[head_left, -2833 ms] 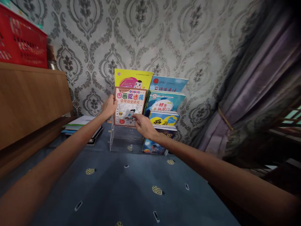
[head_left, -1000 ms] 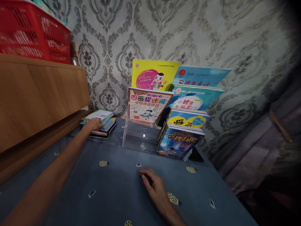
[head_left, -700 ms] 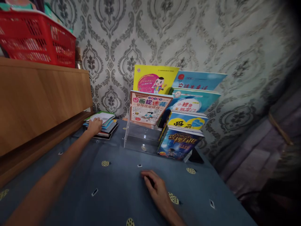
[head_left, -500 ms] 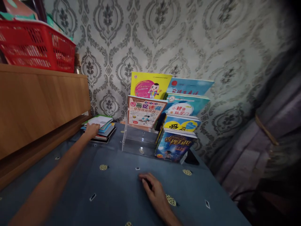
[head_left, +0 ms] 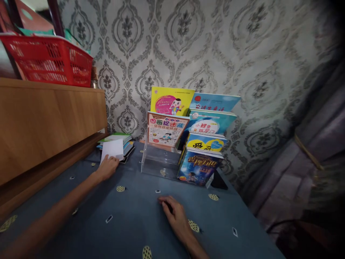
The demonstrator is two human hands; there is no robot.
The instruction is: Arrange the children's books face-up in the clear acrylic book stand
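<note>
My left hand (head_left: pixel 107 167) grips a thin white booklet (head_left: pixel 112 149) by its lower edge and holds it tilted just in front of a flat stack of books (head_left: pixel 118 141) at the back left. My right hand (head_left: pixel 174 216) rests palm down on the blue cloth (head_left: pixel 129 223), fingers loosely curled, holding nothing. A clear acrylic rack (head_left: pixel 159 163) stands ahead. Its left column holds a yellow book (head_left: pixel 169 101) and a pink-bordered book (head_left: pixel 165 131), with the lower tiers bare. Its right column holds several books, a dark blue one (head_left: pixel 199 167) in front.
A wooden cabinet (head_left: pixel 40 122) stands along the left with a red basket (head_left: pixel 48 61) on top. Patterned wallpaper lies behind the rack. A grey curtain (head_left: pixel 309 144) hangs at the right, beyond the table's right edge.
My left hand has lifted the white booklet off the stack and drawn it toward me. Earlier both hands left the pink-bordered book in the rack. My right hand stayed on the cloth.
</note>
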